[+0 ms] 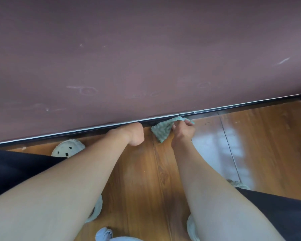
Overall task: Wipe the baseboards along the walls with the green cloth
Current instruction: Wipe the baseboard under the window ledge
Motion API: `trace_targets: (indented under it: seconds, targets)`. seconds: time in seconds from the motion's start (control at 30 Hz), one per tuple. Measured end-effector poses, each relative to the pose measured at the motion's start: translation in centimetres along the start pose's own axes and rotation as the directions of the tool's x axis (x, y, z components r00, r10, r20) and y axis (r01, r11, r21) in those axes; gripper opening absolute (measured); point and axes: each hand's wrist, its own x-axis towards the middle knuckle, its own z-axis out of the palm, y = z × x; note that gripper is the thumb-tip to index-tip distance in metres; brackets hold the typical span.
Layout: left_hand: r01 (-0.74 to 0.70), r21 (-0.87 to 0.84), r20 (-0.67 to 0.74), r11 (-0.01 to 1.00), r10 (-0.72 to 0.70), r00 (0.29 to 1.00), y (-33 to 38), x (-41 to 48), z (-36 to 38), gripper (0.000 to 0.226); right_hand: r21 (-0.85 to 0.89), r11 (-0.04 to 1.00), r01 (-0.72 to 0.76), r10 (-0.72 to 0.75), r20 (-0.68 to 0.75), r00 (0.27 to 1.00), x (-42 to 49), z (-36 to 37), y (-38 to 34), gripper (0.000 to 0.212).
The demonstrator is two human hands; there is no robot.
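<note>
The green cloth [162, 130] is bunched and pressed against the dark baseboard [233, 110], which runs with a shiny top edge along the foot of the mauve wall [146, 49]. My right hand [183, 132] grips the cloth's right end, fingers curled over it at the baseboard. Just left of the cloth, my left hand [135, 133] rests against the baseboard; its fingers are bent away out of sight and nothing shows in it.
Glossy wooden floor [141, 180] lies below the wall. A pale perforated shoe [68, 148] sits by the baseboard at the left, and another shoe [238, 184] at the right. My dark-clothed knees fill both lower sides. A small white object [104, 233] lies at the bottom.
</note>
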Motion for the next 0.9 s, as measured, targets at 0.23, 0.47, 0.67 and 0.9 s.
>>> trace_targets:
  seconds: [0.23, 0.47, 0.67, 0.9]
  targets:
    - [0.011, 0.047, 0.015, 0.999, -0.012, 1.000, 2.3, 0.1, 0.4, 0.042, -0.098, 0.995, 0.009, 0.014, 0.237, 0.971, -1.5, -0.2, 0.3, 0.031]
    - [-0.059, 0.087, 0.036, 0.994, 0.056, 0.998, 6.1, 0.1, 0.5, 0.059, -0.052, 0.984, 0.173, -0.172, 0.030, 0.985, 2.8, -2.5, -4.9, 0.036]
    - [-0.075, 0.077, 0.021, 0.994, 0.074, 0.997, 8.7, 0.6, 0.2, 0.045, -0.195, 0.965, 0.173, -0.149, 0.133, 0.980, 2.9, -2.5, -4.1, 0.032]
    - [-0.051, 0.123, 0.035, 0.991, 0.047, 0.998, 10.9, 1.2, 0.2, 0.029, -0.448, 0.859, 0.248, -0.060, 0.392, 0.918, 2.3, -2.3, -4.0, 0.014]
